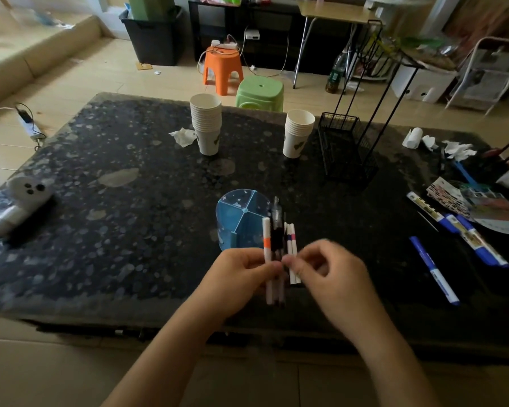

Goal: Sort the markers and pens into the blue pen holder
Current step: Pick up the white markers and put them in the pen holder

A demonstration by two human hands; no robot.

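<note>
Pens and markers [278, 254], a mixed bunch, stand nearly upright with their long axes vertical, just in front of the blue pen holder [241, 221], probably so one can be picked out. Left hand [241, 274] is closed around the bunch; right hand [323, 268] pinches what seems to be a white pen at its edge. More blue markers [434, 270] lie flat on the table [130, 201], well apart to the right.
</note>
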